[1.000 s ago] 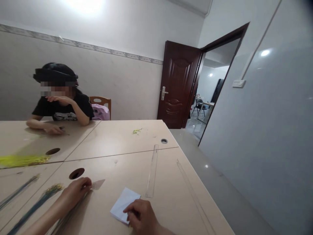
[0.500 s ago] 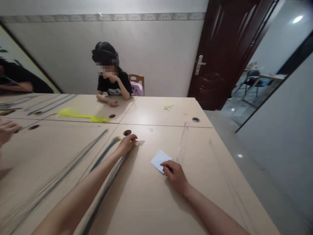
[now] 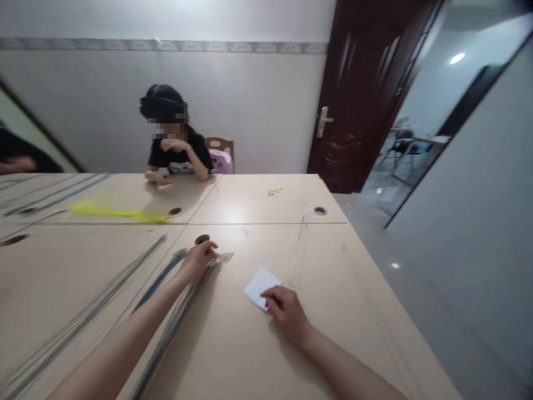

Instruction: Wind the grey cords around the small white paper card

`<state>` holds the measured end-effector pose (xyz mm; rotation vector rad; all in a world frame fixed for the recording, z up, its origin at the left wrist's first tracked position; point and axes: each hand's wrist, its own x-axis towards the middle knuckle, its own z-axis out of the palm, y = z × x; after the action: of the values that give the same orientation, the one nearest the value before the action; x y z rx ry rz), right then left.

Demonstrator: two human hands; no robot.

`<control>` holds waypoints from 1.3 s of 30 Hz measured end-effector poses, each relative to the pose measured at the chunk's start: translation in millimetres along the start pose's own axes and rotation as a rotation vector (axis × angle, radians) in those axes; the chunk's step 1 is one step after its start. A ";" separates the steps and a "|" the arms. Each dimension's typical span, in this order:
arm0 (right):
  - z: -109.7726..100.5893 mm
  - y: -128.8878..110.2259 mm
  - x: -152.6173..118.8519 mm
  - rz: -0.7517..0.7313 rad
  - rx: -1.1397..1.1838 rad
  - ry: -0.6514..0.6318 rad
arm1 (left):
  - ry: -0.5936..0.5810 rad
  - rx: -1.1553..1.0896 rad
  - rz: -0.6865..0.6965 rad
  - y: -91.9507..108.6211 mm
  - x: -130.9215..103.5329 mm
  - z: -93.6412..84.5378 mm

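My left hand is at the top end of a long dark bundle of strands, its fingers bent; blur hides whether they pinch it. A small clear piece sticks out at that end. My right hand has its fingers curled together at the lower right edge of a folded white paper lying on the table. Whether those fingers pinch the paper is too small to tell. A teal bundle lies left of my left hand.
Beyond the paper lies a clear ruler. Yellow strands and another dark bundle are on the left. Across the table sits a person. Table holes include one near my left hand.
The view has shifted, so the table and both hands appear further left and lower. My left hand has drawn slightly back from the bundle's end. The person opposite has moved a hand.
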<state>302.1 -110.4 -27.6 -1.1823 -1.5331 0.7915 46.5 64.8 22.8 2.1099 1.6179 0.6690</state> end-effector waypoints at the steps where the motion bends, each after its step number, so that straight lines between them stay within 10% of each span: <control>1: 0.6 -0.1 2.3 -0.006 -0.006 0.005 | 0.005 0.005 0.003 -3.5 2.9 -1.5; 9: 4.4 4.1 14.9 -0.013 -0.012 0.035 | 0.042 0.041 -0.016 -35.4 28.6 1.1; 25: -0.3 -25.1 9.7 -0.101 -0.117 -0.007 | 0.204 -0.231 0.009 -3.0 -16.6 7.8; 39: 72.7 -23.5 140.0 -0.080 -0.335 -0.208 | 0.229 -0.296 0.034 -10.6 -34.6 17.3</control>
<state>223.0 20.6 17.3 -1.3004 -1.9282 0.6347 40.9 33.6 -1.9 1.9035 1.4889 1.1222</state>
